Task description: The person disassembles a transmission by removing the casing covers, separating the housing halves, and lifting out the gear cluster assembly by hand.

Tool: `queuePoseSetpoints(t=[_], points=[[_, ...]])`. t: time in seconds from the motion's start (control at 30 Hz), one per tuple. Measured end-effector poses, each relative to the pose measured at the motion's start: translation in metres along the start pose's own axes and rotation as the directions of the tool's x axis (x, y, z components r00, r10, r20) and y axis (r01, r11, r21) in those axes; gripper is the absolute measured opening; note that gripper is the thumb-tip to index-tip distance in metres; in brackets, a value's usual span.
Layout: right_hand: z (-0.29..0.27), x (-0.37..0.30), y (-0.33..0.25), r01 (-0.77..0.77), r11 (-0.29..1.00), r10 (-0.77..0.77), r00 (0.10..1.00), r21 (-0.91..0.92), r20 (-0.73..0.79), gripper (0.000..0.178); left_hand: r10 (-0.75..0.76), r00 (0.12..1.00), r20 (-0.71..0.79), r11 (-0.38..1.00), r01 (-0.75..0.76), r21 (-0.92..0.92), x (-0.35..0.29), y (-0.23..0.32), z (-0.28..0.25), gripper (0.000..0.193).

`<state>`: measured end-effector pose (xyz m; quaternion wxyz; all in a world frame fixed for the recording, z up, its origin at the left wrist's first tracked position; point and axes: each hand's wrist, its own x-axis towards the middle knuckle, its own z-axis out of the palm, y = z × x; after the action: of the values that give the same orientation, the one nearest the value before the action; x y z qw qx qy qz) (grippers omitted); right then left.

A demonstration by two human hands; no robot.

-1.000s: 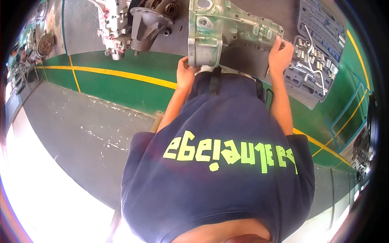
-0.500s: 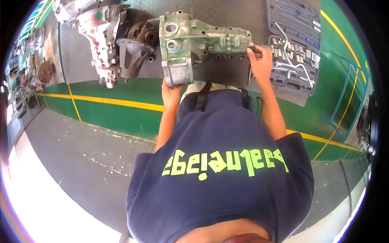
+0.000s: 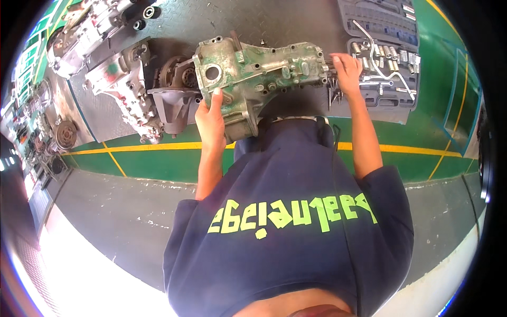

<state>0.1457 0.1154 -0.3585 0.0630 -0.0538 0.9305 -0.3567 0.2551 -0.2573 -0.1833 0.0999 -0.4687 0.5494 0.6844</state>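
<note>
A greenish, worn metal gearbox housing (image 3: 264, 71) lies tilted near my body, its wide end with a round hole to the left and its narrow end to the right. My left hand (image 3: 211, 124) grips the lower left side of that wide end, thumb on top and fingers hidden beneath. At the narrow end my right hand (image 3: 347, 74) has its bent fingers around a short shaft (image 3: 330, 68) that sticks out of the housing; the fingertips are partly hidden. Several slim dark metal pieces (image 3: 334, 92) lie just below the right hand.
An open grey socket set case (image 3: 388, 103) stands right of the hand, with a bent metal handle (image 3: 375, 55) across it. Left of the housing are a grey differential (image 3: 174, 100) and a silver gearbox casing (image 3: 124, 87). Two small rings or gears (image 3: 151, 12) lie farther back.
The housing has turned, and its wide end now tips toward me on the left. My left hand has its thumb over the top. The right fingers have moved off the housing's edge onto the shaft.
</note>
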Motion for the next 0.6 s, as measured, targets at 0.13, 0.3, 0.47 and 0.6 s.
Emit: queuePoseSetpoints(t=[0.13,0.3,0.47,0.6], points=[[0.017,-0.002,0.002,0.016,1.000,-0.018,0.996,-0.022,-0.083,0.028,0.142,0.985,-0.102,0.979,-0.125,0.160,0.003,0.003,0.012,0.034],[0.016,-0.009,0.003,-0.016,0.999,0.018,0.999,0.040,-0.029,0.025,0.124,0.983,-0.133,0.977,-0.098,0.188,0.018,0.017,0.011,0.033],[-0.006,0.005,0.018,-0.154,0.949,0.089,0.968,0.274,0.235,0.027,0.164,0.985,-0.060,0.920,-0.130,0.370,0.032,0.041,0.013,0.036],[-0.024,0.028,0.017,-0.538,0.744,0.194,0.741,0.396,0.643,0.032,0.754,0.620,0.218,0.185,-0.518,0.835,0.021,0.045,0.051,0.073]])
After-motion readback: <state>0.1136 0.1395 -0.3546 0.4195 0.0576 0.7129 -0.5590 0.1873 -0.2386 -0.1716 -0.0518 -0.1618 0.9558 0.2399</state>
